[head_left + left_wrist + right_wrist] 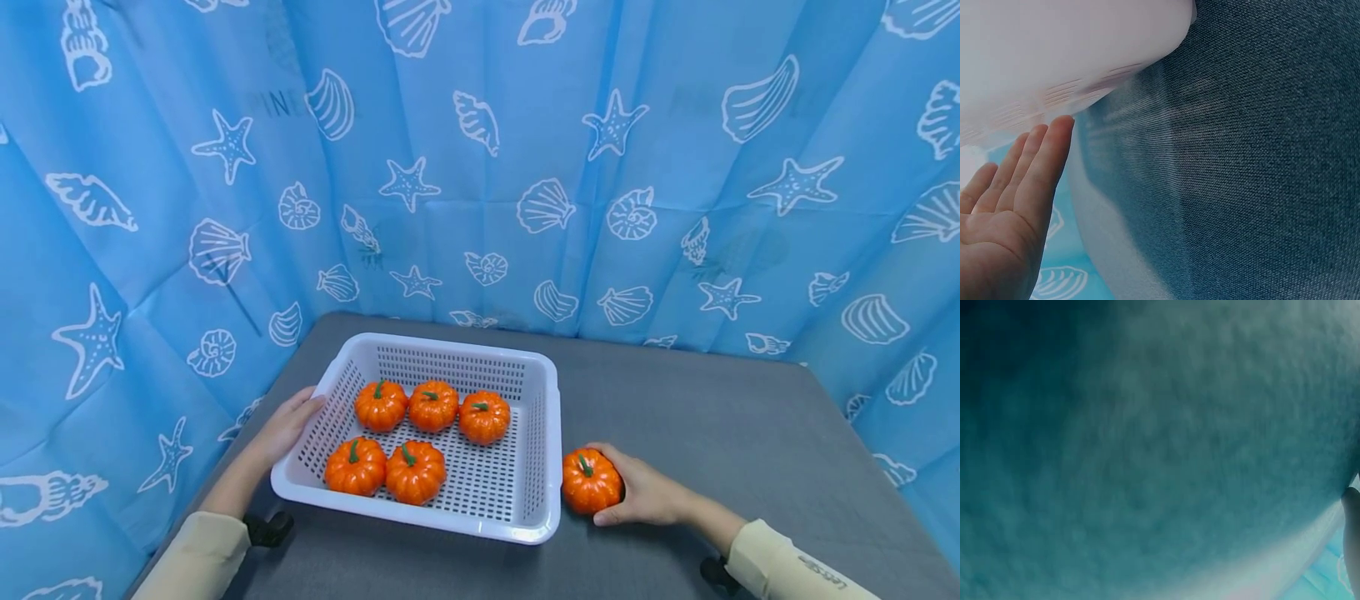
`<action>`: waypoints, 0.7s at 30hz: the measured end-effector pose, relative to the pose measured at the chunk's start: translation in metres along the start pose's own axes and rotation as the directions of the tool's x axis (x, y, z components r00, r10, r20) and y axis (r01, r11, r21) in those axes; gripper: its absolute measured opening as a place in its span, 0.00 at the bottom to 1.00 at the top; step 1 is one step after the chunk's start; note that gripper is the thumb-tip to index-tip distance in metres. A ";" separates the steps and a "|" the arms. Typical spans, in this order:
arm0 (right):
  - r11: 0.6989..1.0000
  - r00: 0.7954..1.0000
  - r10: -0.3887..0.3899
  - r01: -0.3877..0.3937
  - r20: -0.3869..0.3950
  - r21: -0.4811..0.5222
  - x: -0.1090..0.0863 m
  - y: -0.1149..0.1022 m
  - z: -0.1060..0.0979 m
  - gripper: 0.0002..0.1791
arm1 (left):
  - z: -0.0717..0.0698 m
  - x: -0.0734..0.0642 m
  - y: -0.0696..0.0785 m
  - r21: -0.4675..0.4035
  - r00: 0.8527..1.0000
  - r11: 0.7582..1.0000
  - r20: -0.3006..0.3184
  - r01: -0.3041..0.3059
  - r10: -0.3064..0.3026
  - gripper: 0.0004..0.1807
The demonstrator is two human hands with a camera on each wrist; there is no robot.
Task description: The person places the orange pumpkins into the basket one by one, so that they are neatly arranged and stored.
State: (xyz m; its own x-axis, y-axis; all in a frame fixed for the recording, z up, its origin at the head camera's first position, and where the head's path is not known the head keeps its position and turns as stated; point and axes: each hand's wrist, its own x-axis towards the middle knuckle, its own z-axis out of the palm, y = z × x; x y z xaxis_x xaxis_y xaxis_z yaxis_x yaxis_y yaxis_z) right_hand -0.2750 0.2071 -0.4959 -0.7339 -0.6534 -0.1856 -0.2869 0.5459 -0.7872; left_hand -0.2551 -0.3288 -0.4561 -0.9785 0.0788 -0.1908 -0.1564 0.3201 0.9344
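Observation:
A white perforated plastic basket [552, 442] holds several small orange pumpkins with green stems. Three sit in a row along the back, like this pumpkin [433, 406], and two stand at the front left, including this one [415, 472]. My left hand [288, 423] is at the basket's left side; its fingers [1047, 156] look straight against the wall in the left wrist view. Just outside the right wall, my right hand [645, 492] grips another pumpkin [590, 481], thumb at the front and fingers behind. Only a dark sliver of a finger [1352, 531] shows in the right wrist view.
Basket and hands are over a grey cloth-covered table [697, 400]. A blue curtain [480, 167] with white shells and starfish hangs behind it and along both sides. The basket's right part shows bare slotted floor [483, 492].

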 end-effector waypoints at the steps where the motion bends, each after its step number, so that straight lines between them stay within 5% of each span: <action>1: 1.000 1.000 0.002 -0.002 -0.004 0.002 0.000 0.000 -0.001 0.43 | 0.000 0.000 0.000 -0.001 1.000 1.000 0.000 0.000 0.000 0.31; 21: 0.990 0.975 -0.025 -0.007 -0.223 -0.141 0.000 -0.008 -0.041 0.45 | 0.001 0.001 -0.002 -0.005 1.000 1.000 -0.011 0.005 -0.005 0.31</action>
State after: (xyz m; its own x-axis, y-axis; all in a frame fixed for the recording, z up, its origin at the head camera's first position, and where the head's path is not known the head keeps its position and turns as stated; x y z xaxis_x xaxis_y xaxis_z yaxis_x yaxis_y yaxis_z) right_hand -0.2984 0.2242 -0.4660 -0.8453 -0.5335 -0.0302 -0.3657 0.6188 -0.6953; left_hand -0.2556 -0.3290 -0.4587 -0.9791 0.0667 -0.1924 -0.1622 0.3158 0.9349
